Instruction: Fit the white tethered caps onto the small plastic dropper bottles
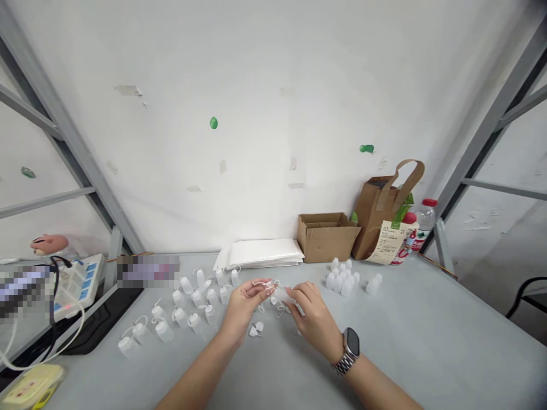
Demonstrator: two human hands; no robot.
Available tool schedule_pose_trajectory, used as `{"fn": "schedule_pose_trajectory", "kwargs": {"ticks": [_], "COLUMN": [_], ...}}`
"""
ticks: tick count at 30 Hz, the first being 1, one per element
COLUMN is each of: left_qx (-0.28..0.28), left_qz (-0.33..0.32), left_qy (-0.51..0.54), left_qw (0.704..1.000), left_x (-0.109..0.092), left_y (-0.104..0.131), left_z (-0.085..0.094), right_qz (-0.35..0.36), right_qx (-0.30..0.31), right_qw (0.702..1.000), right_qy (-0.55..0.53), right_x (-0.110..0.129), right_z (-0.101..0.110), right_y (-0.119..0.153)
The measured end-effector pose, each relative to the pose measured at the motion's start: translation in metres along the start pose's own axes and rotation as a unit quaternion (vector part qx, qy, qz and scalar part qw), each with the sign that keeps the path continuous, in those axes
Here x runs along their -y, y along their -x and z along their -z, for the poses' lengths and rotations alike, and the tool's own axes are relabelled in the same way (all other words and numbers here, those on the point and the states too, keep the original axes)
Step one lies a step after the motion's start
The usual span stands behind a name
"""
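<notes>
Nearest, on grey bench (273, 378): yellow lidded plastic container (32, 387) at lower left; silver-banded black smartwatch (351, 344) on right wrist. Beyond, left hand (248, 302) and right hand (314, 319), both closed in fingertip pinches on one small translucent white plastic bottle (281, 294) with thin white looped piece, held just above bench; exact finger contact partly hidden. Beneath and beside hands: loose small white plastic caps (256, 328). To the left: several upright translucent white bottles with looped straps (163, 330), in loose rows; farther left, black flat panel (105, 322) and white power strip (81, 285). To the right: tight cluster of uncapped translucent bottles (347, 285), with a small group just beside. Farther back: stack of white padded envelopes (265, 253), open brown cardboard box (327, 245), brown handled paper bag (371, 213), red-capped clear bottle (426, 219). Farthest: white wall (256, 62) with tape remnants.
</notes>
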State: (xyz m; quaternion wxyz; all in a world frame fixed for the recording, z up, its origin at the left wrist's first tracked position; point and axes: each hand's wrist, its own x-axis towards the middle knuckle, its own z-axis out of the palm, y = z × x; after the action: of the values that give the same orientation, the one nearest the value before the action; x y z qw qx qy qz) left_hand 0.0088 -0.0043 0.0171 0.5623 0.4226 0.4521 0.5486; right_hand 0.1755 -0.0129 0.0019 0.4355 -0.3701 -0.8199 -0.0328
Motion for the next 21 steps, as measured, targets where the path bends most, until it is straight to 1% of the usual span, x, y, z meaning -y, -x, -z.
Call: {"fn": "schedule_pose_trajectory", "kwargs": {"ticks": [3,5,6,8,10,12,13,15,17,19,21], "left_qx": [-0.01,-0.009,-0.008,-0.01,-0.014,-0.016,-0.012,0.004,0.022,0.032,0.04], "left_qz": [-0.012,-0.017,-0.019,-0.022,-0.025,-0.023,-0.019,-0.007,0.007,0.018,0.021], "left_qy": [-0.008,-0.013,-0.014,-0.013,-0.008,0.004,0.015,0.04,0.057,0.057,0.043], "left_qw": [1.0,1.0,1.0,1.0,1.0,1.0,1.0,0.999,0.998,0.998,0.998], "left_x": [0.0,0.0,-0.001,-0.002,-0.002,0.0,0.001,0.002,0.003,0.004,0.005], "left_y": [0.0,0.0,0.0,-0.001,-0.001,-0.001,-0.001,0.0,0.001,0.001,0.001], "left_z": [-0.001,-0.001,0.0,0.0,0.001,0.0,0.0,-0.002,-0.004,-0.004,-0.003], "right_qz": [-0.028,-0.075,-0.11,-0.196,-0.271,-0.31,-0.316,-0.316,-0.308,-0.295,-0.274], "right_qx": [-0.003,0.004,0.014,0.051,0.093,0.113,0.112,0.099,0.089,0.083,0.073], "right_qw": [0.999,0.994,0.987,0.96,0.922,0.893,0.887,0.888,0.897,0.907,0.924], "right_qy": [-0.029,-0.084,-0.119,-0.194,-0.261,-0.307,-0.318,-0.319,-0.306,-0.287,-0.255], "right_x": [0.001,0.002,0.002,0.002,0.002,0.002,0.002,0.003,0.004,0.005,0.007], "right_z": [0.0,0.001,0.002,0.004,0.006,0.007,0.007,0.006,0.005,0.003,0.001], "right_y": [0.001,0.0,-0.001,-0.004,-0.007,-0.011,-0.012,-0.012,-0.012,-0.01,-0.007]}}
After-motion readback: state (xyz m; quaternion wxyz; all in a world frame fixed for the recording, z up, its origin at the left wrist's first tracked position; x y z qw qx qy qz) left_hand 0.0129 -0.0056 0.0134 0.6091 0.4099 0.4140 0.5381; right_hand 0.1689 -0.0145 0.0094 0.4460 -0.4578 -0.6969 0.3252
